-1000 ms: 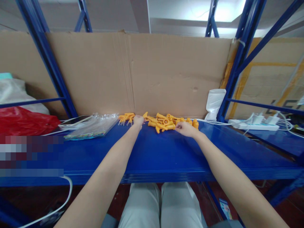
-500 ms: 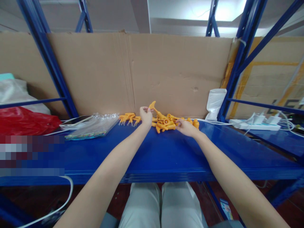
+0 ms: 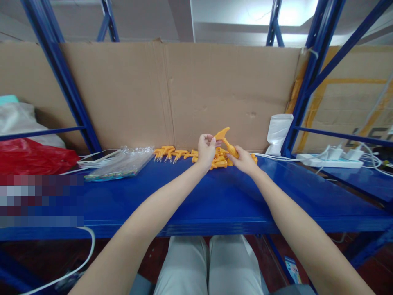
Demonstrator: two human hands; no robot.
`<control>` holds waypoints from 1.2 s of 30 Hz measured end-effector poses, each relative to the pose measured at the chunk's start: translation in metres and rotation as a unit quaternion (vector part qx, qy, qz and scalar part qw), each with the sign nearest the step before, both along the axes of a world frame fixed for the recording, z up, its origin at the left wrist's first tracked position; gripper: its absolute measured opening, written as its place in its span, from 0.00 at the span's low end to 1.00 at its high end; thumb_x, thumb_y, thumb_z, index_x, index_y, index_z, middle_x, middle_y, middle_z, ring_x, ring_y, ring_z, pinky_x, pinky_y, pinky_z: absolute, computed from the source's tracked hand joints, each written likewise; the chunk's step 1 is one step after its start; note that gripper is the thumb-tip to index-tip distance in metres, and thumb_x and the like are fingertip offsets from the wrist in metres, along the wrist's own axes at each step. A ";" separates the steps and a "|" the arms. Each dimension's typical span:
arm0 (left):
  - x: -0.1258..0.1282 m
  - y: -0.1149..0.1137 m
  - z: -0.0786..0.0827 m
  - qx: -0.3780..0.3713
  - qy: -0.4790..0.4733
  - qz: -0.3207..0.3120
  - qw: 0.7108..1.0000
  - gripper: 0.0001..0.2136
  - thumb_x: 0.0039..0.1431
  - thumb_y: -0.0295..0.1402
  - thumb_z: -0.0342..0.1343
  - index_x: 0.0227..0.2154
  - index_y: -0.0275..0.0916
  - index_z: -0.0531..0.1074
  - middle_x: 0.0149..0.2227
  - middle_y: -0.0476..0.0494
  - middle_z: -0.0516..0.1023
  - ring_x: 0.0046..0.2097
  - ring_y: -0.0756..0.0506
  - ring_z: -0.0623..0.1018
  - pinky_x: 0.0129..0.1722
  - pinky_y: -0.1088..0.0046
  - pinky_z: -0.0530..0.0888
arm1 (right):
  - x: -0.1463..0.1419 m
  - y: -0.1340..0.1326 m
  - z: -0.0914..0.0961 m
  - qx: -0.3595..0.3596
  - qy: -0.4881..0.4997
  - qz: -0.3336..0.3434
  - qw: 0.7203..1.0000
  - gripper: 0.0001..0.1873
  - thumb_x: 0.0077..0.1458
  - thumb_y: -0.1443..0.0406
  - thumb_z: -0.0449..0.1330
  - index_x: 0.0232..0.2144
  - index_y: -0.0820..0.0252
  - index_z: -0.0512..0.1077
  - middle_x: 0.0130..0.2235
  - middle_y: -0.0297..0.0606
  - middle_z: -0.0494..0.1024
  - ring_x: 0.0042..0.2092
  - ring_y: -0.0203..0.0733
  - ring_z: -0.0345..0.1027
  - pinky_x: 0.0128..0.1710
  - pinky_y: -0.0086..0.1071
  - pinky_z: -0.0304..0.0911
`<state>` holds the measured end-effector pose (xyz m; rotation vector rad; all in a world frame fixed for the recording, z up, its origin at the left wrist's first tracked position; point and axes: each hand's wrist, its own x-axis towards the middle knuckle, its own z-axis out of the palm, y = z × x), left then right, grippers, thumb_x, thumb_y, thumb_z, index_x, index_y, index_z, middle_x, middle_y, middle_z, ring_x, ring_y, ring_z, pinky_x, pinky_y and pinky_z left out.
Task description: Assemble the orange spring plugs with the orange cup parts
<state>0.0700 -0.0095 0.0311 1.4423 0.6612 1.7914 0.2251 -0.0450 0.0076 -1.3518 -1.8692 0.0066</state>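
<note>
An orange plastic piece with a flared head and a ribbed stem (image 3: 223, 134) is raised above the pile, tilted down to the right. My left hand (image 3: 208, 148) pinches it by its flared end. Around the thicker lower end, my right hand (image 3: 244, 160) has its fingers closed. Beneath and between the hands lies a pile of orange plastic parts (image 3: 220, 163), partly hidden by them; some are hollow tubes. Farther left, several orange pieces with metal springs (image 3: 167, 152) rest in a row on the blue shelf (image 3: 211, 196).
A clear plastic bag (image 3: 123, 164) lies on the left, near a red bag (image 3: 37, 157). Cardboard (image 3: 215, 90) stands along the back. On the right are a white pouch (image 3: 278, 135), a blue post (image 3: 302, 98) and a white power strip (image 3: 330, 162) with cables.
My left hand has moved right with the orange piece, toward my right hand. My right hand has left the pile's parts and now grips the piece's lower end.
</note>
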 end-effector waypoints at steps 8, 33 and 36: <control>-0.024 0.004 -0.006 0.073 0.288 0.082 0.951 0.05 0.63 0.33 0.54 0.33 0.39 0.69 0.28 0.50 0.75 0.35 0.48 0.77 0.39 0.73 0.73 | 0.003 -0.002 0.000 -0.002 -0.051 0.017 0.999 0.10 0.56 0.65 0.57 0.41 0.58 0.72 0.42 0.43 0.80 0.42 0.45 0.73 0.44 0.35 0.64; -0.074 -0.019 -0.014 -0.042 0.334 0.053 0.940 0.06 0.60 0.27 0.56 0.27 0.39 0.67 0.27 0.48 0.76 0.26 0.47 0.78 0.30 0.71 0.74 | -0.001 0.006 -0.004 -0.061 0.122 0.116 0.984 0.20 0.66 0.50 0.48 0.43 0.58 0.69 0.30 0.34 0.75 0.29 0.36 0.70 0.32 0.30 0.68; -0.077 -0.019 -0.010 -0.057 0.345 0.064 0.935 0.08 0.61 0.26 0.55 0.26 0.39 0.66 0.26 0.49 0.74 0.24 0.48 0.76 0.29 0.72 0.73 | 0.001 0.008 -0.005 -0.040 0.100 0.135 0.985 0.17 0.64 0.54 0.53 0.47 0.58 0.67 0.36 0.38 0.77 0.32 0.38 0.72 0.34 0.33 0.69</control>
